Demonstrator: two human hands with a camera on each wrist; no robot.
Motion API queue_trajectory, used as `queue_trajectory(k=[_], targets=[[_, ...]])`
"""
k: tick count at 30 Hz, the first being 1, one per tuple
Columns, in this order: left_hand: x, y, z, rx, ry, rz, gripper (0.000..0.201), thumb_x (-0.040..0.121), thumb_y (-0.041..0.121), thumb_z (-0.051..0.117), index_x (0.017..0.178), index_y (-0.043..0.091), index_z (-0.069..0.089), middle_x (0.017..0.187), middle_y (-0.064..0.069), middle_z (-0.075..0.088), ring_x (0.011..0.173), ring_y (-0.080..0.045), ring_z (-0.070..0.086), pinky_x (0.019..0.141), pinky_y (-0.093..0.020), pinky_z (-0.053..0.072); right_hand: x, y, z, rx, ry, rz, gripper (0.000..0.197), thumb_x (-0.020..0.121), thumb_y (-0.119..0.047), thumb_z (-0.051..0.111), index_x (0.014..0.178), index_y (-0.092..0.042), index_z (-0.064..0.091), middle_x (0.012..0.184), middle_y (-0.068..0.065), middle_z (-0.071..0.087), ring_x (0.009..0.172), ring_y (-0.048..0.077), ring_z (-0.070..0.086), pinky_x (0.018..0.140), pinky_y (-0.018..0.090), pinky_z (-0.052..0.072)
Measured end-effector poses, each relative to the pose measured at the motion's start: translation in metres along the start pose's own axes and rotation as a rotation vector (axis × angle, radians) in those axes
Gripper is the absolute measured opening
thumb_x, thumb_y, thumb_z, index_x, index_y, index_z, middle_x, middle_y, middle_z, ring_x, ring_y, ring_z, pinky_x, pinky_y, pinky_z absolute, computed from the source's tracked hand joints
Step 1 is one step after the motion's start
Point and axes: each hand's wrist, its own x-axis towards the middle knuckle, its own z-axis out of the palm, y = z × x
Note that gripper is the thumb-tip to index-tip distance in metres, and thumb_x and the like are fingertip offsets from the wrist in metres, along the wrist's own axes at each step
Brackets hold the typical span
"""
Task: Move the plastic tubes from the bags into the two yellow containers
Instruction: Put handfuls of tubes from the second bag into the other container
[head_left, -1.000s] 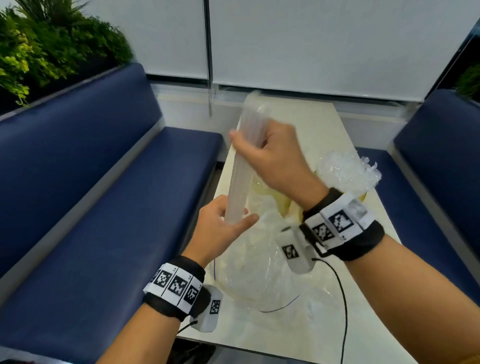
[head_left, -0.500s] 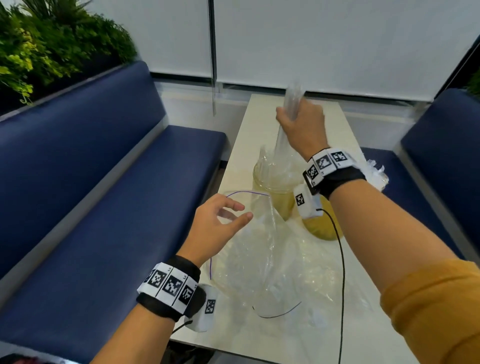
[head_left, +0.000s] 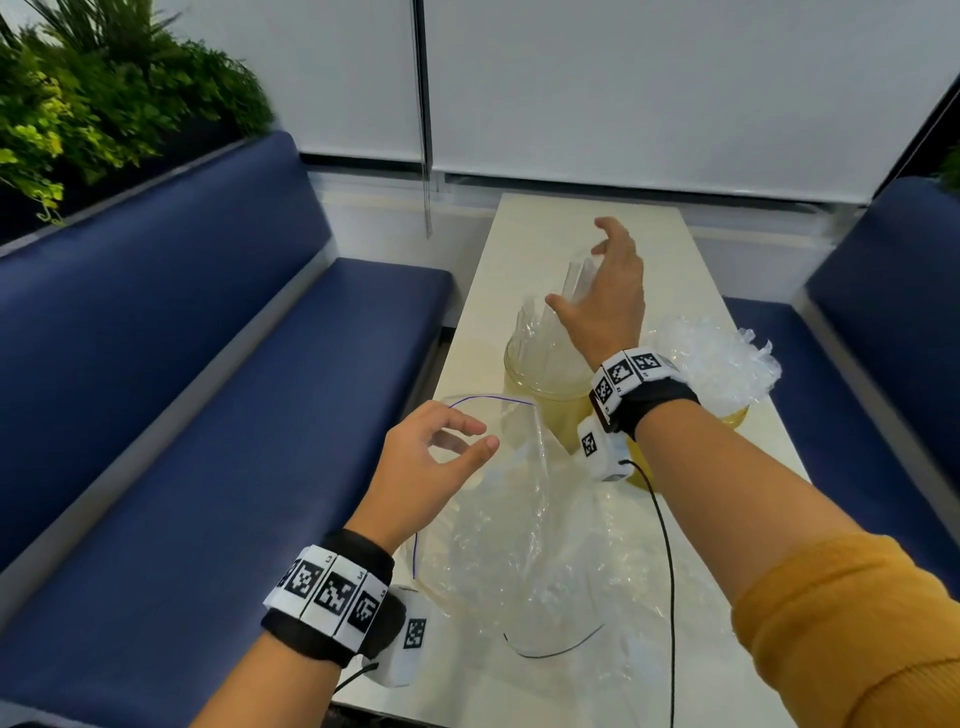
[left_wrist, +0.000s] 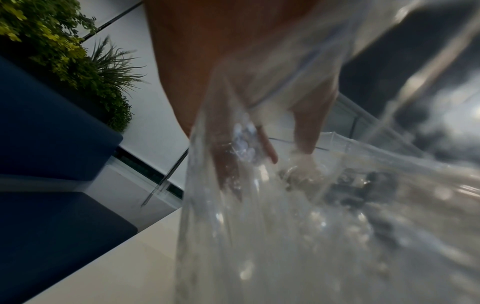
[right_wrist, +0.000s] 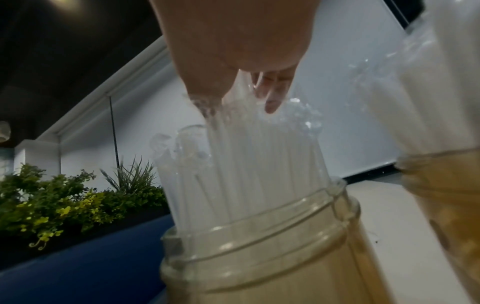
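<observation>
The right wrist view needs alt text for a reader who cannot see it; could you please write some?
Seen from below, the right hand reaches down with spread fingers onto the tops of clear plastic tubes standing upright in a yellow jar. A second yellow jar, also holding tubes, stands at the right edge.

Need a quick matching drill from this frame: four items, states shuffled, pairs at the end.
Items:
1. right hand
2. left hand
3. near yellow container
4. clear bag

States:
A. lies crumpled on the table, mouth open beside the left hand
B. fingers spread over the tube tops
C. stands upright, packed with clear tubes
D. loosely curled at the bag's mouth, grip on the bag unclear

Pairs: 1-B, 2-D, 3-C, 4-A
</observation>
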Motion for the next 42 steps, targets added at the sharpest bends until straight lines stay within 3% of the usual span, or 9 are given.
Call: queue_trajectory(k=[8, 14, 17, 23, 28, 33, 36, 38, 42], targets=[[0.005, 0.004, 0.003, 0.002, -0.014, 0.010, 0.012, 0.088, 0.036, 0.076, 0.094, 0.026, 0.072, 0.102, 0.018, 0.066, 0.090, -0.007, 0.070, 0.078, -0.043, 0.063, -0.008, 0.015, 0.003, -0.286, -0.173, -0.204, 0.032, 0.092, -0.030, 0.067, 0.120, -0.016, 0.068, 0.126, 0.001, 0.066, 0.116, 0.025, 0.058, 0.091, 0.043, 0.053], [0.004, 0.006, 0.001, 0.010, -0.027, 0.021, 0.010, 0.089, 0.035, 0.075, 0.093, 0.026, 0.071, 0.104, 0.015, 0.067, 0.091, -0.007, 0.070, 0.078, -0.043, 0.063, -0.003, -0.001, -0.006, -0.440, -0.226, -0.301, 0.061, 0.106, -0.039, 0.029, 0.088, -0.005, 0.076, 0.096, 0.013, 0.074, 0.102, 0.034, 0.065, 0.100, 0.043, 0.044], [0.003, 0.007, -0.001, 0.023, -0.045, 0.022, 0.004, 0.093, 0.028, 0.070, 0.096, 0.026, 0.072, 0.105, 0.016, 0.066, 0.092, -0.009, 0.070, 0.079, -0.042, 0.064, 0.008, -0.008, -0.009, -0.304, -0.145, -0.206, 0.044, 0.105, -0.034, 0.037, 0.110, -0.009, 0.073, 0.130, 0.012, 0.064, 0.123, 0.030, 0.057, 0.100, 0.041, 0.045], [0.002, 0.015, -0.002, -0.038, -0.122, -0.012, 0.034, 0.097, -0.002, 0.047, 0.113, 0.016, 0.071, 0.113, 0.006, 0.065, 0.096, -0.014, 0.071, 0.078, -0.036, 0.064, -0.003, 0.007, 0.000, -0.485, -0.618, -0.170, 0.041, 0.107, -0.026, 0.028, 0.113, 0.000, 0.059, 0.115, 0.018, 0.059, 0.111, 0.036, 0.055, 0.097, 0.046, 0.043], [0.000, 0.016, -0.002, -0.083, -0.153, -0.018, 0.047, 0.094, -0.012, 0.039, 0.121, 0.014, 0.068, 0.121, 0.000, 0.065, 0.103, -0.016, 0.069, 0.085, -0.033, 0.060, -0.006, -0.008, -0.017, -0.508, -0.401, -0.236, 0.049, 0.103, -0.042, 0.037, 0.129, -0.008, 0.061, 0.131, 0.010, 0.061, 0.127, 0.029, 0.049, 0.113, 0.045, 0.031], [-0.001, 0.014, -0.004, -0.093, -0.196, -0.023, 0.061, 0.087, -0.019, 0.038, 0.132, 0.015, 0.062, 0.129, 0.005, 0.064, 0.114, -0.013, 0.065, 0.096, -0.032, 0.054, -0.031, -0.084, -0.070, -0.150, -0.188, -0.234, 0.034, 0.093, -0.034, 0.051, 0.082, -0.010, 0.072, 0.078, 0.007, 0.069, 0.074, 0.024, 0.061, 0.073, 0.035, 0.053], [-0.002, 0.015, -0.006, -0.088, -0.224, 0.016, 0.063, 0.084, -0.019, 0.036, 0.130, 0.016, 0.061, 0.133, 0.002, 0.062, 0.119, -0.013, 0.062, 0.101, -0.033, 0.050, -0.069, -0.123, -0.097, -0.054, -0.709, -0.236, 0.036, 0.094, -0.023, 0.052, 0.078, 0.003, 0.070, 0.068, 0.019, 0.066, 0.054, 0.022, 0.060, 0.064, 0.041, 0.057], [-0.003, 0.016, -0.008, -0.086, -0.240, 0.029, 0.067, 0.084, -0.021, 0.032, 0.127, 0.021, 0.061, 0.135, 0.003, 0.060, 0.121, -0.012, 0.060, 0.105, -0.034, 0.048, -0.095, -0.133, -0.104, -0.192, -1.144, -0.179, 0.028, 0.098, -0.020, 0.052, 0.092, 0.000, 0.071, 0.080, 0.011, 0.073, 0.062, 0.018, 0.073, 0.070, 0.037, 0.061], [-0.006, 0.019, -0.008, -0.075, -0.235, 0.030, 0.063, 0.092, -0.021, 0.034, 0.138, 0.016, 0.057, 0.147, 0.004, 0.053, 0.128, -0.011, 0.057, 0.108, -0.027, 0.047, -0.131, -0.121, -0.079, -0.476, -1.307, -0.222, 0.051, 0.094, -0.011, 0.056, 0.144, -0.013, 0.044, 0.133, 0.007, 0.055, 0.081, 0.023, 0.074, 0.076, 0.036, 0.060]])
